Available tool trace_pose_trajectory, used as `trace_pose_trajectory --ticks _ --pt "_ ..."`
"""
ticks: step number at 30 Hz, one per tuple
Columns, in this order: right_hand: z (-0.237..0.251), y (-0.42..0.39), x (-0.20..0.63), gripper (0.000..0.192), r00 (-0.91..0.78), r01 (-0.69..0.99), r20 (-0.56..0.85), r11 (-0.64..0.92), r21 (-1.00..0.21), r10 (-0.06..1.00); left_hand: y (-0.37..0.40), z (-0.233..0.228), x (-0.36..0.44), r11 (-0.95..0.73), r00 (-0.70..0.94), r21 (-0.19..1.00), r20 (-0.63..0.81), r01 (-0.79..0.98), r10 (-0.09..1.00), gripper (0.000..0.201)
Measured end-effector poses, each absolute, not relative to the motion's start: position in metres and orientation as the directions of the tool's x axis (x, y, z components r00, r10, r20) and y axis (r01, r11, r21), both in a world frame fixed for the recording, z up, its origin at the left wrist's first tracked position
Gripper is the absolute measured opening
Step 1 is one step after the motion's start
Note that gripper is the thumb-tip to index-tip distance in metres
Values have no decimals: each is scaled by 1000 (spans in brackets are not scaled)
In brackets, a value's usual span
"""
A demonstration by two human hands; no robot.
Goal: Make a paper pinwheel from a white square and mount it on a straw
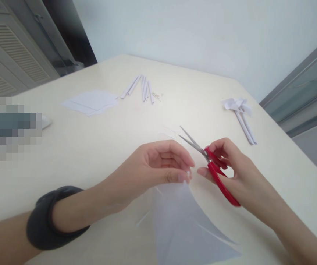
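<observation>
Head view looks down on a smooth, matte cream table (98, 147) with a rounded far edge. Close to the camera, the left hand (158, 162) curls its fingers together and pinches the top corner of a thin, limp sheet of white paper (183, 221), which hangs down from the fingertips in a broad, faintly creased triangle. Just beside it, the right hand (230, 165) is closed through the glossy red plastic handles of a pair of scissors (210, 165); the slim grey metal blades stand parted in a narrow V, pointing away over the table, clear of the sheet. A wide, dark, soft-looking band (50, 217) wraps the left wrist. Farther off lie a flat stack of white paper squares (92, 101), several tightly rolled paper sticks (143, 86), and, to the right, a folded paper pinwheel shape on rolled stems (241, 114).
</observation>
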State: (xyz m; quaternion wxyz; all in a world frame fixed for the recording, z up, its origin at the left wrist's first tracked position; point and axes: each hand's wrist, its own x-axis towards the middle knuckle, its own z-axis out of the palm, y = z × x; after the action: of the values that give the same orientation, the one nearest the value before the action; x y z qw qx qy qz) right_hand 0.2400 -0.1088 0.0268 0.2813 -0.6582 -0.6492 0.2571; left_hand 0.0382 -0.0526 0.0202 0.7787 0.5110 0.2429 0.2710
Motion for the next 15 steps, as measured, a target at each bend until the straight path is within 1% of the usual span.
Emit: trace_pose_trajectory --ticks 2,4,6,8,11,15 --pt "19 -105 245 22 73 762 -50 -88 -641 996 -52 21 40 288 696 954 -150 -85 702 7" --pt "12 -102 248 17 71 802 -75 -102 -588 995 -52 21 41 265 647 964 -206 6 734 7" --pt "8 -102 249 16 43 830 -81 -81 -552 996 -53 20 43 250 602 965 -247 81 759 9" --pt "6 -102 250 16 9 844 -84 -53 -534 996 -53 20 44 227 587 966 -256 125 768 11" --pt "7 -102 249 18 -26 853 -67 -13 -522 997 -53 19 44 196 591 970 -245 147 769 12" --pt "7 -101 248 18 -81 891 -24 62 -451 996 -53 17 45 157 567 971 -233 181 790 14"
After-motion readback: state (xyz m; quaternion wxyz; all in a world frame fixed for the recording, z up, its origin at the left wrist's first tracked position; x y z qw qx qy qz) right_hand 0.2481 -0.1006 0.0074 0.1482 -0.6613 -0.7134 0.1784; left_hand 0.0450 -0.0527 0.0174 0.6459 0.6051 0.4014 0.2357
